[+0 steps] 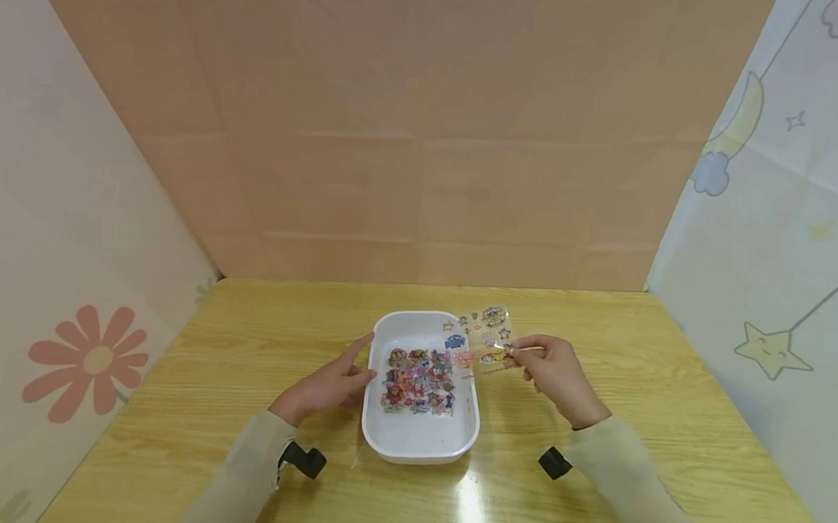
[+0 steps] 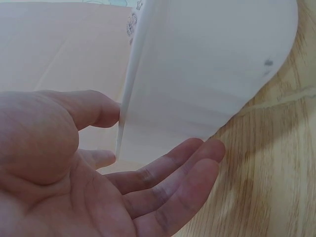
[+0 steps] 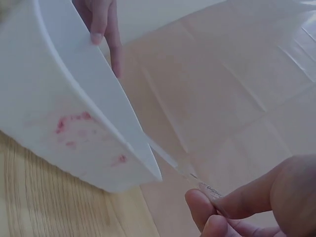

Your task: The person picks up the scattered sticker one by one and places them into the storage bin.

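Observation:
A white plastic tub (image 1: 420, 445) stands on the table with printed clear sticker sheets (image 1: 418, 381) lying inside. At its left side, my left hand (image 1: 330, 383) holds the rim; the left wrist view shows the thumb and one finger at the rim and the other fingers along the outer wall (image 2: 212, 59). My right hand (image 1: 551, 371) pinches the right edge of another clear sticker sheet (image 1: 486, 336) between thumb and fingers. That sheet is raised and overlaps the tub's upper right rim in the head view. Seen nearly edge-on, it is a thin strip in the right wrist view.
The wooden table (image 1: 281, 317) carries the tub near its middle. A plain pinkish panel (image 1: 423, 175) rises behind, with printed side walls at left and right. Reddish marks (image 3: 74, 123) show on the tub's outer wall. Dark straps with small black devices (image 1: 309, 459) sit at both wrists.

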`<state>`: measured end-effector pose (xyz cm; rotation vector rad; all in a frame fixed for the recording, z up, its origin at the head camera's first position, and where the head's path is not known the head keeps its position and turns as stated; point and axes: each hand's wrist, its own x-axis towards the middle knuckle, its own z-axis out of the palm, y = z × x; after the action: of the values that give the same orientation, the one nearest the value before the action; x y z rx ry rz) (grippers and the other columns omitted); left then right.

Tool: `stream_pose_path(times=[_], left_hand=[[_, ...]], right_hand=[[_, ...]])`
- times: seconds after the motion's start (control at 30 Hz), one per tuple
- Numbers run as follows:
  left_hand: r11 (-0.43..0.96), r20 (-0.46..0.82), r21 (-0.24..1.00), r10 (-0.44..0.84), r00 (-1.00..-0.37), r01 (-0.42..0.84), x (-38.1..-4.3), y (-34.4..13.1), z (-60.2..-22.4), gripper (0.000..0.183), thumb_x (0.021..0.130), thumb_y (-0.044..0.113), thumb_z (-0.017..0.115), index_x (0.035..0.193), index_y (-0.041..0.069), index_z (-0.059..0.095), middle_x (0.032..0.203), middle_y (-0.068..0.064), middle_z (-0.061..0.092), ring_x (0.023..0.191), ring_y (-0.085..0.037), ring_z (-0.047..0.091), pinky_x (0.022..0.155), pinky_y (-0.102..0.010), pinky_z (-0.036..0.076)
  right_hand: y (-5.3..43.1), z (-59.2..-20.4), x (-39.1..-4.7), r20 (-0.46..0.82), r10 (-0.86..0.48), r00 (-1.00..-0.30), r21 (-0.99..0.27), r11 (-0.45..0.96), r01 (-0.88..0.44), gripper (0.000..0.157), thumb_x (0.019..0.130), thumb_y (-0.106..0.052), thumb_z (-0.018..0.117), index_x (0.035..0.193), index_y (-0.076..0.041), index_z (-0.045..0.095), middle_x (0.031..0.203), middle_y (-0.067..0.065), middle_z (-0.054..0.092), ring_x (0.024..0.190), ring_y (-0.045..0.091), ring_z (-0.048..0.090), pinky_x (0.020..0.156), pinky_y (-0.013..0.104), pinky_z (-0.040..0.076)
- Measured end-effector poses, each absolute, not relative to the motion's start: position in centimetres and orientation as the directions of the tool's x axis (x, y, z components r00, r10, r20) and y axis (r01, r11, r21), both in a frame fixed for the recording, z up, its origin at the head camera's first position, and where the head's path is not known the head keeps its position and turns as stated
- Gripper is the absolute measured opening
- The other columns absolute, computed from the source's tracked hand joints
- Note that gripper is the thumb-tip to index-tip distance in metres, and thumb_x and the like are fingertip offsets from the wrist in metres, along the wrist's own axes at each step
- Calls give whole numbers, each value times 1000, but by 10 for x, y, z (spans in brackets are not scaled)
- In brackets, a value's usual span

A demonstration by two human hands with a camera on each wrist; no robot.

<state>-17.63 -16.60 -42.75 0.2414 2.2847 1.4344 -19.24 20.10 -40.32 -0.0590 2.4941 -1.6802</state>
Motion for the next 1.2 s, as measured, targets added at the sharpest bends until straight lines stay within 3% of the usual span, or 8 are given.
stream_pose_path(times=[0.33, 0.5, 0.63, 0.93, 1.2], left_hand=[[445, -266, 892, 371, -890, -82, -177, -167, -428, 73, 106, 27, 50, 162, 22, 4, 120, -23, 64, 92, -29, 70, 81, -49, 58], [458, -264, 886, 369, -891, -72, -177, -166, -426, 72, 106, 27, 50, 162, 22, 4, 120, -23, 63, 93, -28, 70, 81, -48, 58], [461, -259, 885, 373, -891, -64, -178, -165, -426, 72, 107, 27, 49, 162, 21, 4, 119, -23, 64, 93, -28, 70, 82, -48, 58], [452, -251, 890, 378, -891, -60, -179, -166, -429, 72, 107, 26, 49, 162, 20, 4, 119, -24, 64, 93, -29, 70, 80, -46, 58], [430, -255, 900, 388, -886, -71, -179, -166, -432, 72, 107, 25, 48, 162, 20, 3, 117, -23, 65, 93, -30, 71, 77, -47, 59]], right_hand=[[168, -406, -192, -80, -162, -984, -913, 407, 7, 25, 99, -10, 56, 121, 1, 62, 93, 13, 75, 66, 20, 54, 48, 24, 38], [152, -403, -188, -64, -180, -981, -894, 448, -24, 27, 97, -9, 57, 120, 1, 64, 96, 11, 74, 81, 30, 64, 65, 37, 53], [141, -400, -186, -65, -173, -983, -877, 480, -26, 28, 94, -9, 60, 119, 1, 65, 92, 10, 74, 86, 28, 69, 74, 42, 56], [121, -399, -181, -70, -163, -984, -834, 550, -32, 30, 91, -8, 64, 119, 2, 65, 86, 9, 75, 90, 31, 72, 72, 37, 57], [112, -401, -177, -79, -181, -980, -815, 578, -41, 34, 87, -6, 65, 120, 4, 65, 90, 11, 73, 82, 24, 71, 64, 34, 59]])
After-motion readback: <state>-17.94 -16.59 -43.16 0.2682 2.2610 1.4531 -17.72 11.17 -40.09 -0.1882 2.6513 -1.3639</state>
